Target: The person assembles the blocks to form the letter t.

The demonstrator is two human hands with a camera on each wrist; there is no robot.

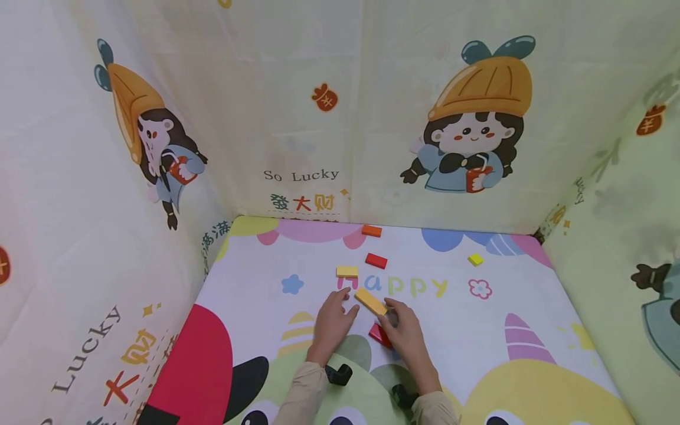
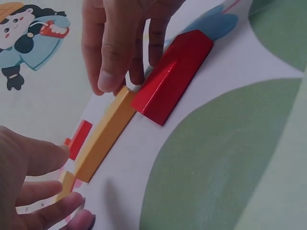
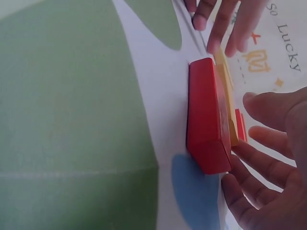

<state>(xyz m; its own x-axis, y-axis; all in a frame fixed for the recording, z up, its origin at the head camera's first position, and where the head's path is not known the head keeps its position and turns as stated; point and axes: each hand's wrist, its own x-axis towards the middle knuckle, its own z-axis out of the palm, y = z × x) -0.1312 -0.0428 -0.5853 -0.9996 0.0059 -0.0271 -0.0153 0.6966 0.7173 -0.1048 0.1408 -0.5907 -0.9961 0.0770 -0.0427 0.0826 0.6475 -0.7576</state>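
A long yellow-orange block (image 1: 370,301) lies slantwise on the printed mat between the two hands. My left hand (image 1: 333,321) is just left of it, thumb and fingers spread; in the left wrist view this hand (image 2: 29,177) hovers by the block's lower end. At the block's other end is my right hand (image 1: 408,333), its fingertips right at the edge and fingers loosely bent. Below the yellow-orange block, partly covered by the right hand in the head view, lies a red block (image 1: 378,334) with sloped sides. The right wrist view shows this red block (image 3: 204,115) beside the relaxed right fingers.
Beyond the hands lie a shorter yellow block (image 1: 347,271), a red block (image 1: 376,260) and an orange block (image 1: 372,231) near the back wall. A small yellow piece (image 1: 475,260) sits to the right. Printed cloth walls (image 1: 382,130) enclose the mat at the back and sides.
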